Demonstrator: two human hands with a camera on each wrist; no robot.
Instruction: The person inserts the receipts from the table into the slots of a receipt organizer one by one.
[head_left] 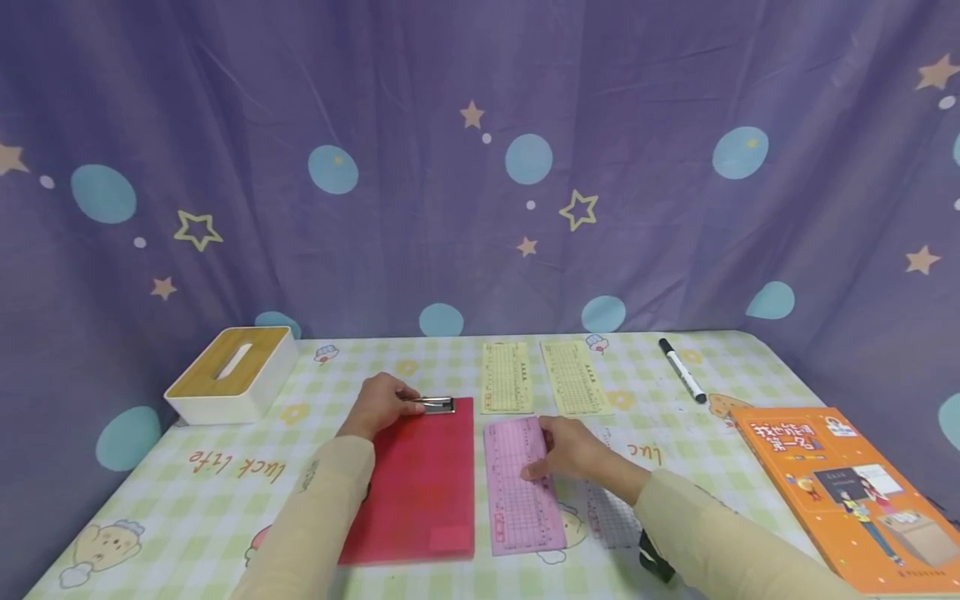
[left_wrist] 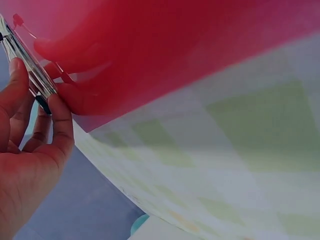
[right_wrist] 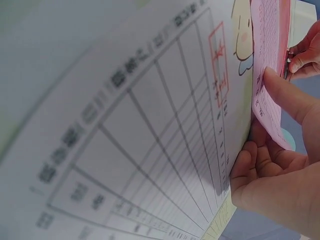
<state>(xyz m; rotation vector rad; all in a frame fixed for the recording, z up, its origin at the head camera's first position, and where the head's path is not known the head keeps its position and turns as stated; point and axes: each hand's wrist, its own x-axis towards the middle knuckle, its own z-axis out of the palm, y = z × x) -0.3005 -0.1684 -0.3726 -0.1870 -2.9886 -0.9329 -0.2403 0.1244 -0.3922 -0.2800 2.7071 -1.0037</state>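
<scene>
A red clipboard (head_left: 423,492) lies left of the middle of the table, a metal clip (head_left: 437,405) at its far edge. My left hand (head_left: 381,404) pinches that clip at its left side; the left wrist view shows thumb and fingers around the clip (left_wrist: 32,65). Just right of the clipboard is a pink printed slip (head_left: 517,500). My right hand (head_left: 573,450) holds its right edge, thumb on top and fingers underneath, and the slip bends up there in the right wrist view. A white printed slip (head_left: 615,512) lies partly hidden under the right forearm.
Two yellow printed slips (head_left: 506,379) lie behind the pink one. Further right are a marker (head_left: 682,372) and an orange book (head_left: 840,492). A tissue box (head_left: 232,375) stands at the back left. Beneath the right forearm a black object (head_left: 655,560) shows in part.
</scene>
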